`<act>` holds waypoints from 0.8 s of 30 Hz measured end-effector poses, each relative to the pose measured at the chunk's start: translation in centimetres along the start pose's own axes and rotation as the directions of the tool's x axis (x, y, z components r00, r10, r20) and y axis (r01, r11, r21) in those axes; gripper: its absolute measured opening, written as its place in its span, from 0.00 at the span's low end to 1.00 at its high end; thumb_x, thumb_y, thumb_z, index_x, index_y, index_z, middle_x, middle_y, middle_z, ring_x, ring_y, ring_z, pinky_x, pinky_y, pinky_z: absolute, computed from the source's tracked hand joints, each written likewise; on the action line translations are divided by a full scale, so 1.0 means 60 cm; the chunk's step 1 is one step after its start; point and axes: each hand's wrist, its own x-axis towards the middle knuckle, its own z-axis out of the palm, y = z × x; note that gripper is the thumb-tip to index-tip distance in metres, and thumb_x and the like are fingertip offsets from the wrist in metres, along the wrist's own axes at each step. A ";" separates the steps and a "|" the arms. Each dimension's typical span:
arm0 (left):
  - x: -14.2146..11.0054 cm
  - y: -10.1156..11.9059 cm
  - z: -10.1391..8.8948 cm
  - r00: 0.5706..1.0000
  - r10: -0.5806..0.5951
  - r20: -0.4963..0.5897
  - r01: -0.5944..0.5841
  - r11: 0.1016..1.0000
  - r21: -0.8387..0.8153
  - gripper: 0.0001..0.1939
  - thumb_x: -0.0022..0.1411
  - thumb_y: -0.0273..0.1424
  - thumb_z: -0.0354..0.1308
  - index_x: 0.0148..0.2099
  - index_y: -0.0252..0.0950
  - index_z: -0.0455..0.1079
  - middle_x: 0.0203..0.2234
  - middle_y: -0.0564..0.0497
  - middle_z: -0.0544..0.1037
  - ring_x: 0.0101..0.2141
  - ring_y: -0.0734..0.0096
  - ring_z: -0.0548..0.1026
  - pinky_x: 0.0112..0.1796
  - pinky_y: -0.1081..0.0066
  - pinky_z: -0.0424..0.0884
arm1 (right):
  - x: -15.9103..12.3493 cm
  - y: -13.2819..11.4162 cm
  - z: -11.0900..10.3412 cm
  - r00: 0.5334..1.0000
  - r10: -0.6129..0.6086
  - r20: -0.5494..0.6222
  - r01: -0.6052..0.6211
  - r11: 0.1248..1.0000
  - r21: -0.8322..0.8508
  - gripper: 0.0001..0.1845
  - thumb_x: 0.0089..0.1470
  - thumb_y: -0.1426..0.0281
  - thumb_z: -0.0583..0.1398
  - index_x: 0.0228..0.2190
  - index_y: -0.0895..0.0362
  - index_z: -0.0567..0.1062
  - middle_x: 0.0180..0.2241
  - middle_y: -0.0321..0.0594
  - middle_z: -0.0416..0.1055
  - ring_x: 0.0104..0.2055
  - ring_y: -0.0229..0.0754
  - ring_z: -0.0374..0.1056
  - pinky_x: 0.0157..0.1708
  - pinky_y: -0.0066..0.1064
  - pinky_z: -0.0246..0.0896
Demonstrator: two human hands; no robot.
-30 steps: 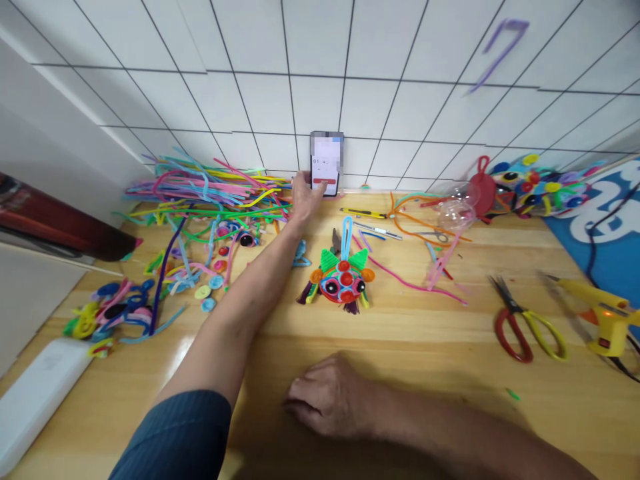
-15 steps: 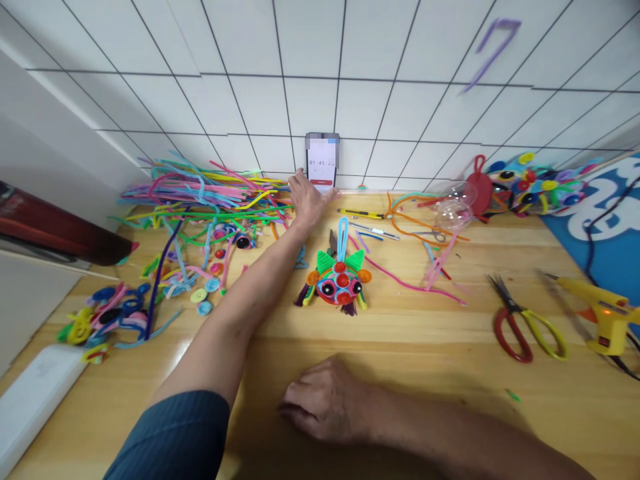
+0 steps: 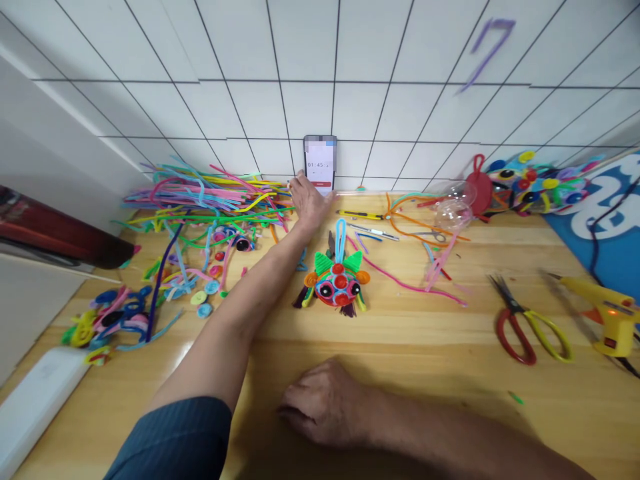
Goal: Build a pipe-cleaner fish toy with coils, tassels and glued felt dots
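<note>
My left hand (image 3: pixel 309 200) is stretched to the wall, its fingers and thumb closed about the lower edge of a smartphone (image 3: pixel 320 160) that stands upright with a timer on its screen. Near the front of the table rests my right hand (image 3: pixel 323 403), curled into a loose fist with nothing seen in it. Between the two lies an animal-face ornament (image 3: pixel 340 283) made of coiled pipe cleaners, with green ears, black eyes, dark tassels and a blue loop on top. Pliers (image 3: pixel 331 244) are partly hidden behind it.
Pipe cleaners (image 3: pixel 200 190) are heaped at the back left, with coiled pieces (image 3: pixel 120 313) in front. A yellow cutter (image 3: pixel 360 215) lies at the back. To the right are scissors (image 3: pixel 515 313), a lit yellow glue gun (image 3: pixel 613 313), clear plastic balls (image 3: pixel 454 212) and more coiled figures (image 3: pixel 535 187).
The view has shifted very slightly. Both hands stay where they were, the left at the smartphone and the right on the table.
</note>
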 end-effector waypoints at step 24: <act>0.026 -0.039 -0.012 0.993 -0.086 -0.076 0.059 0.951 -0.304 0.02 0.73 0.30 0.52 0.43 0.40 0.64 0.46 0.40 0.73 0.54 0.52 0.72 0.60 0.54 0.65 | -0.004 0.002 -0.005 0.993 -0.015 -0.115 0.023 0.998 0.061 0.10 0.67 0.67 0.57 0.31 0.54 0.73 0.22 0.30 0.74 0.23 0.34 0.67 0.22 0.30 0.50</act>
